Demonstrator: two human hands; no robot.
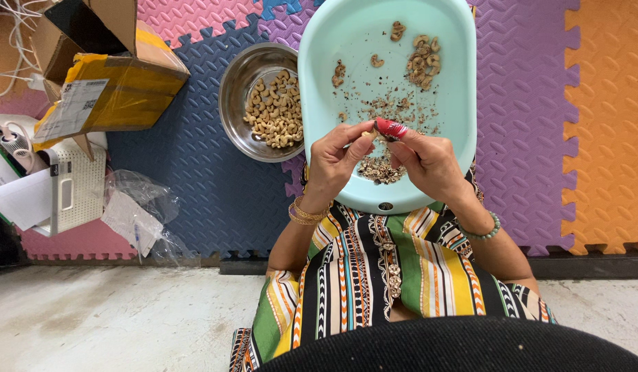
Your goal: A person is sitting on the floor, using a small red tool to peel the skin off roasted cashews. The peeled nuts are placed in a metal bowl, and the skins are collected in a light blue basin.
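1. Pale turquoise tub sits on the lap, its near rim over the striped dress; the left rim overlaps the steel bowl of cashews.
2. Open room: bare tub floor at the far left, blue foam mat to the left, purple mat to the right.
3. Cardboard box and plastic bag crowd the far left.
4. Left hand, bangles at the wrist, curls inward, thumb and fingers pinching a small nut.
5. Right hand meets it fingertip to fingertip, closed on a red-handled tool touching the nut.
6. Shell scraps lie just below the hands; a cashew cluster lies at the tub's far side.
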